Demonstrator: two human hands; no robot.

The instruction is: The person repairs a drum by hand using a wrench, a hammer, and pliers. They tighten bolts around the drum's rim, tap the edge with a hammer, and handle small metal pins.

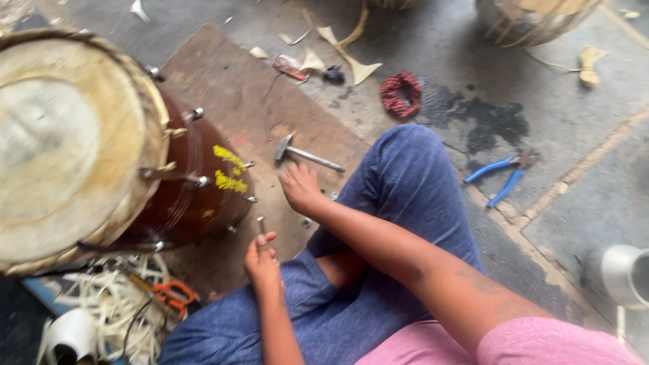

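Sitting cross-legged on the floor here, drum (pixel 101 145) lying on its side at about 9 o'clock from my knees, skin head facing up toward me, metal hooks and bolts all round the rim. Down at 7 o'clock there's a heap of pale cane strips (pixel 111 311) with orange-handled scissors (pixel 172 294) on top.

My left hand (pixel 262 260) is low, near my shin, forearm coming straight up from the bottom of the shot. Fingers are curled tight around a thin little rod (pixel 261 225); it sticks up out of my fist, tip pointing at 12 o'clock, just short of the drum's bottom hooks.

My right hand (pixel 301 189) is reaching across my knee, arm stretched out from 4 o'clock, palm down on the brown board (pixel 230 88). Fingers look loosely together and flat, holding nothing, though it's blurry. The hammer (pixel 304 155) lies just past my fingertips at 12 o'clock, not touching as far as I can tell.

Further right: red coil (pixel 401 94) at 1 o'clock, blue pliers (pixel 503 174) at 3 o'clock.
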